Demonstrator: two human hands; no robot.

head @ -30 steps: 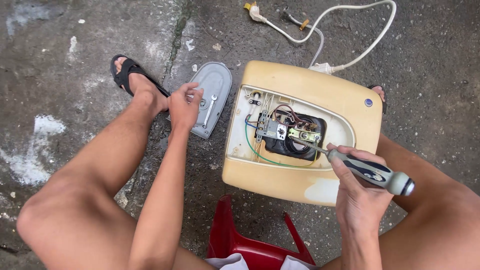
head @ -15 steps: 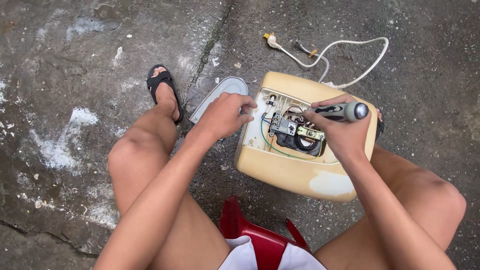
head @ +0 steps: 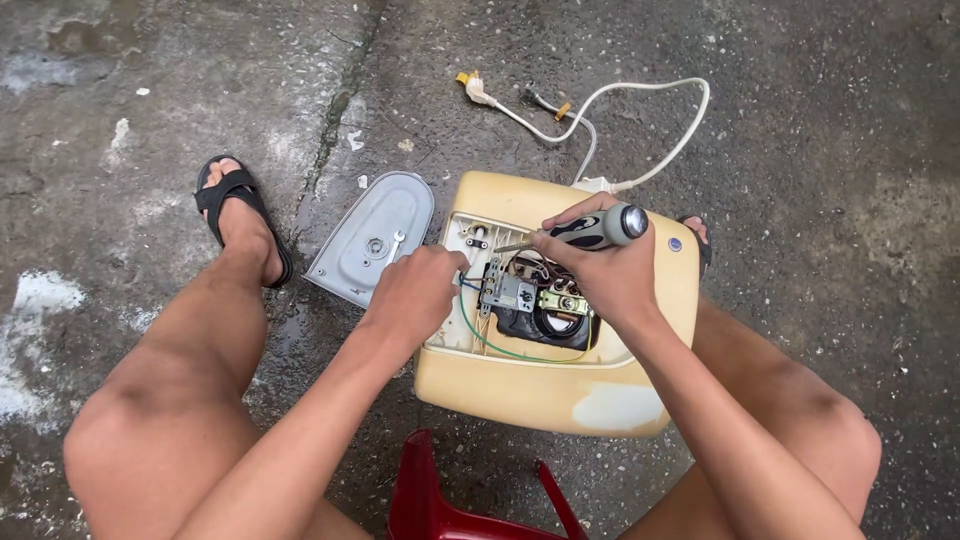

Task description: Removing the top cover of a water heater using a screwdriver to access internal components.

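A cream-yellow appliance housing (head: 560, 390) lies on the concrete with its access panel off, showing wires, a switch block and a black round part (head: 540, 305). My right hand (head: 600, 270) grips a screwdriver (head: 600, 228) with a black and grey handle, its tip pointing left into the opening's upper left. My left hand (head: 415, 290) rests at the left edge of the opening, fingers curled on the wiring there; whether it holds anything small I cannot tell.
The removed grey cover (head: 372, 238) lies left of the housing with a small metal piece in it. A white cord (head: 640, 100) with a yellow-tipped end trails behind. My sandalled foot (head: 240, 215) is left, a red plastic stool (head: 440, 495) under me.
My left hand has moved from the grey cover to the opening's left edge. My right hand swung the screwdriver up and over the housing, its tip now pointing into the opening.
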